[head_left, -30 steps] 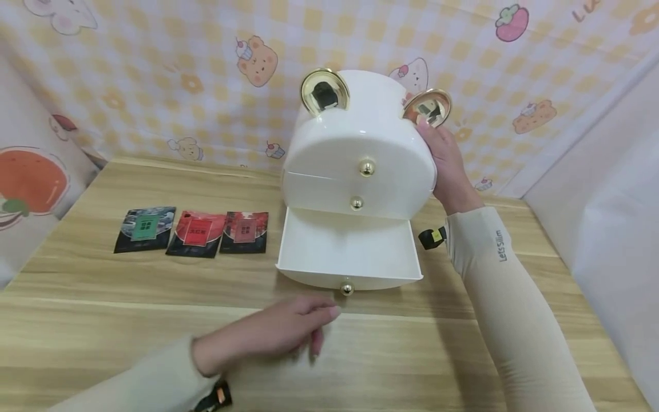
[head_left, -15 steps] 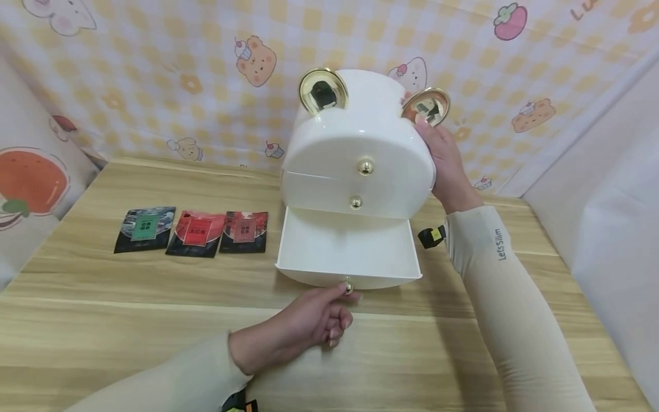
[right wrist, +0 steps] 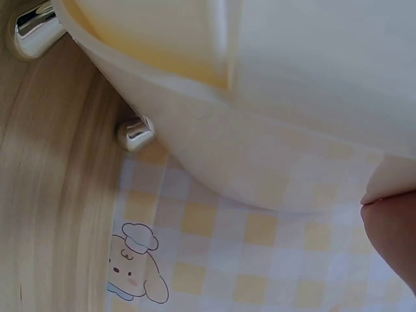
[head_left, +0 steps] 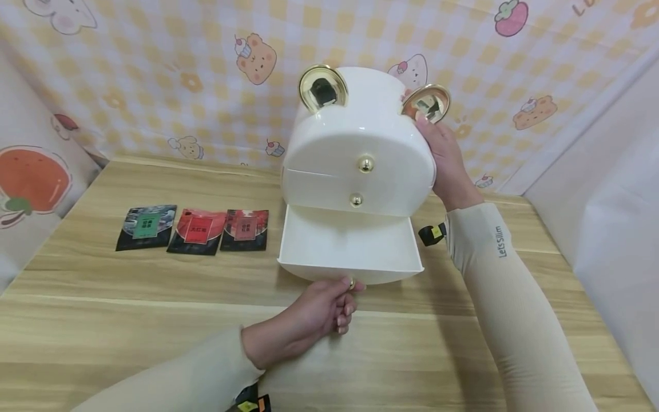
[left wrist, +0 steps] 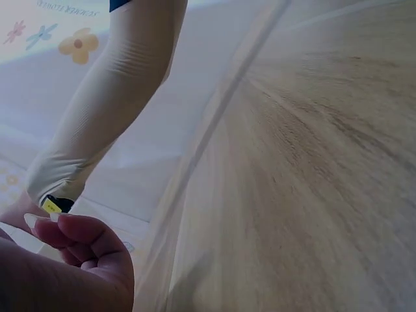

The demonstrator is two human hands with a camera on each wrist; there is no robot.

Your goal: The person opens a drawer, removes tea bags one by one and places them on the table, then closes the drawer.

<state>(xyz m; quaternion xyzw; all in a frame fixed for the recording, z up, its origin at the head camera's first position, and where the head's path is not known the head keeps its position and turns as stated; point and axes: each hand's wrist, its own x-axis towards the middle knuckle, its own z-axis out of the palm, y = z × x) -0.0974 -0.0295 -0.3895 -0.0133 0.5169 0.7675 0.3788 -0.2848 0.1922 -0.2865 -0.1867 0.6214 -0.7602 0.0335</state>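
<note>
A white storage box (head_left: 329, 137) with gold round ears stands at the back of the table, its bottom drawer (head_left: 350, 240) pulled out and bare inside. At the drawer's front, my left hand (head_left: 316, 312) pinches the small gold knob (head_left: 352, 283) between thumb and forefinger; the other fingers are curled. My right hand (head_left: 447, 163) holds the box's upper right side, thumb by the right ear (head_left: 427, 104); its other fingers are largely hidden. In the right wrist view, the box's side (right wrist: 260, 156) and part of a finger (right wrist: 393, 227) show.
Three flat packets lie left of the box: a green-labelled one (head_left: 146, 227), a red one (head_left: 197, 232) and a darker red one (head_left: 244, 230). A checked cloth (head_left: 206, 86) hangs behind the wooden table (head_left: 154, 320). Two gold knobs mark the upper drawers (head_left: 329, 186).
My left hand has moved up and right to the drawer's knob and taken hold of it. My right hand stays on the box, and the drawer remains pulled out.
</note>
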